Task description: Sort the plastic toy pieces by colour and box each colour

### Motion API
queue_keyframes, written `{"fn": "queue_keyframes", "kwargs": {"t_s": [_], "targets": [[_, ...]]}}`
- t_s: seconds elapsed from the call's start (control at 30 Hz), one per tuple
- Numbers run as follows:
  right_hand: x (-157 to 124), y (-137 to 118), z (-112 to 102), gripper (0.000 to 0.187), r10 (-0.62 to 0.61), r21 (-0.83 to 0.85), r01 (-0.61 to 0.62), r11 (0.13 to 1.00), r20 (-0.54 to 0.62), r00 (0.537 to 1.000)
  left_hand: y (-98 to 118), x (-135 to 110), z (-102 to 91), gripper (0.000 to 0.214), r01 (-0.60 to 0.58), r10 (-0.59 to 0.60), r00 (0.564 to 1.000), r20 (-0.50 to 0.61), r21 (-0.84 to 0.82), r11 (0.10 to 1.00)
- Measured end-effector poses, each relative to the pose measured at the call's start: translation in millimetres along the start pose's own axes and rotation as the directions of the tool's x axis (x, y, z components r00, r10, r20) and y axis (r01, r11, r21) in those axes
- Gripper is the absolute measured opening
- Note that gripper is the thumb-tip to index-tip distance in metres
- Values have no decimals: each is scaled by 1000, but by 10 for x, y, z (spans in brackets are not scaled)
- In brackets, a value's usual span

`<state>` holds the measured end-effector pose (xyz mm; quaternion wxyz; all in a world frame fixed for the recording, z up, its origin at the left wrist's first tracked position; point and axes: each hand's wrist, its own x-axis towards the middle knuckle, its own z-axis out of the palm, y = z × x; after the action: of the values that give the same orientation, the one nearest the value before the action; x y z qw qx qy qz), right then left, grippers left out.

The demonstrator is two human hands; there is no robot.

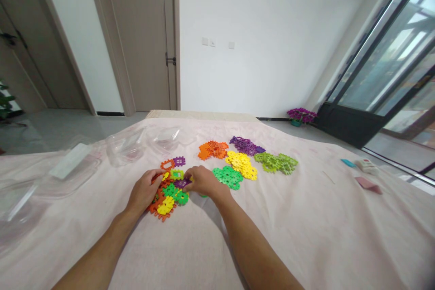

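Observation:
A mixed pile of flat notched plastic building pieces lies between my hands, with orange pieces (157, 204), yellow pieces (165, 206) and green pieces (181, 197) overlapping. My left hand (145, 189) rests against the pile's left side, fingers bent in; what they grip is hidden. On the other side, my right hand (203, 181) reaches in with curled fingers, closed on a purple building piece (181, 184). Just beyond the hands lie an orange frame-shaped piece (167, 164) and a purple frame-shaped piece (179, 161).
Right of the pile are heaps sorted by colour: orange (213, 149), purple (245, 145), yellow (241, 164), green (228, 177) and lime (276, 163). Several clear plastic containers (127, 145) stand at left. A pink cloth (368, 185) and a small white pack (366, 166) lie far right.

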<state>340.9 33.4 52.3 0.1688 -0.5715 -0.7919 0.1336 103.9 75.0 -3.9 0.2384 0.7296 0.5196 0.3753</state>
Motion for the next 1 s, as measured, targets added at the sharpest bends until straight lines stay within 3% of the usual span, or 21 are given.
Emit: {"fn": "queue_keyframes", "kwargs": {"t_s": [0.23, 0.47, 0.63, 0.73, 0.83, 0.93, 1.0], "targets": [[-44, -13, -139, 15, 2, 107, -3, 994, 9, 1000, -3, 2, 1, 36, -14, 14, 1000, -15, 10, 1000], [-14, 31, -143, 28, 14, 80, -4, 997, -125, 992, 1, 0, -1, 36, -20, 20, 1000, -2, 21, 1000], [28, 159, -161, 25, 86, 301, -19, 953, -209, 974, 18, -5, -11, 37, -10, 9, 1000, 9, 36, 999], [24, 346, -195, 18, 260, 553, -123, 824, -175, 950, 27, -3, -13, 38, -3, 2, 1000, 12, 52, 999], [-13, 570, -248, 9, 444, 748, -188, 636, -156, 882, 17, 3, -9, 39, -4, 3, 1000, 12, 64, 998], [-64, 786, -336, 2, 579, 877, -113, 467, -207, 789, -13, 11, 0, 39, -1, 0, 1000, 11, 73, 997], [-93, 919, -412, 8, 694, 952, 27, 306, -242, 678, -31, 13, 6, 39, 5, -5, 1000, 9, 76, 997]]}}
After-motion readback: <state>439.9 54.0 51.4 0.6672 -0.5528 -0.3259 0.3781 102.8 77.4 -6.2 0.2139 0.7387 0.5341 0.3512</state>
